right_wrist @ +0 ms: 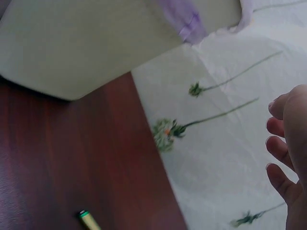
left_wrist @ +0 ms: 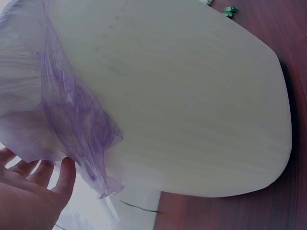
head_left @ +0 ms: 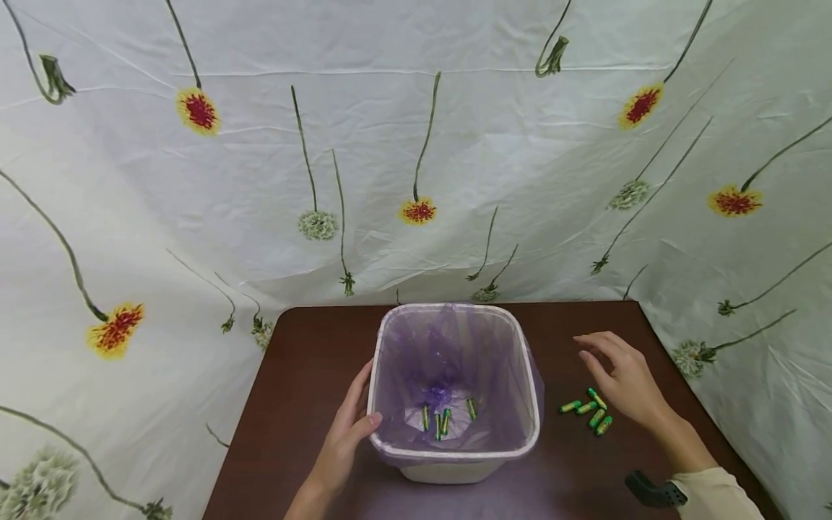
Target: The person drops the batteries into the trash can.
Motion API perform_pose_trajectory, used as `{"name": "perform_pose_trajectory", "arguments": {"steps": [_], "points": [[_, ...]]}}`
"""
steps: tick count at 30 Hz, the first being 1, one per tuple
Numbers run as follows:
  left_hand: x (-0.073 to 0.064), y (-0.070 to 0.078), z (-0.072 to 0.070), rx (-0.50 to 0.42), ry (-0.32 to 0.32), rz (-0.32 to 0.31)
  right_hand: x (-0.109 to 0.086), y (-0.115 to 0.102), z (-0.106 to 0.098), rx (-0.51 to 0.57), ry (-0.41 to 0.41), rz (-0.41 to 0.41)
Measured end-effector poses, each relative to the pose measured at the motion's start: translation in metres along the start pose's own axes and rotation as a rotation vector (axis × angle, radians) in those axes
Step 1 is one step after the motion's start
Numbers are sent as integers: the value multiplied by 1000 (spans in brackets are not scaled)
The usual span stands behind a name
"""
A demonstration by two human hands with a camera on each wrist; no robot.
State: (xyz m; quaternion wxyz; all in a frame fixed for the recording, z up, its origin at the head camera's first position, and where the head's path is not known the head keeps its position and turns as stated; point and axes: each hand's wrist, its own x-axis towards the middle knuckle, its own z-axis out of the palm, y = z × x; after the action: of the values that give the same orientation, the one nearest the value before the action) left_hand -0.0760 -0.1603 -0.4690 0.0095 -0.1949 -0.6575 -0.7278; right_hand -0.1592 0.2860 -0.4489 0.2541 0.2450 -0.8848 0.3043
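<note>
A pale trash bin (head_left: 450,473) stands on the table, lined with a thin purple plastic bag (head_left: 416,347) folded over its rim. My left hand (head_left: 346,431) grips the bin's left side, thumb over the rim and fingers along the outside against the bag's overhang (left_wrist: 79,120). Several green-and-yellow batteries (head_left: 471,409) lie at the bottom of the bin. More of them form a loose group of batteries (head_left: 597,418) on the table to its right. Just beyond that group, my right hand (head_left: 624,375) hovers with relaxed fingers and holds nothing.
The dark brown table (head_left: 312,361) has its far edge just behind the bin. Behind and beside it hangs a white flower-printed cloth (head_left: 364,253). A black band (head_left: 655,491) sits at my right wrist, by a light sleeve (head_left: 715,495).
</note>
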Motion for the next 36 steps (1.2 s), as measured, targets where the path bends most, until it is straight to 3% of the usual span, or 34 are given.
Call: {"name": "perform_pose_trajectory", "arguments": {"steps": [9,19,36], "points": [[-1,-1,0,6,1,0,-34,24,13,-13,1,76],[-1,-1,0,3,4,0,-78,43,31,-13,-31,220],[-2,0,2,6,21,-16,-118,60,47,-70,-78,468]]}}
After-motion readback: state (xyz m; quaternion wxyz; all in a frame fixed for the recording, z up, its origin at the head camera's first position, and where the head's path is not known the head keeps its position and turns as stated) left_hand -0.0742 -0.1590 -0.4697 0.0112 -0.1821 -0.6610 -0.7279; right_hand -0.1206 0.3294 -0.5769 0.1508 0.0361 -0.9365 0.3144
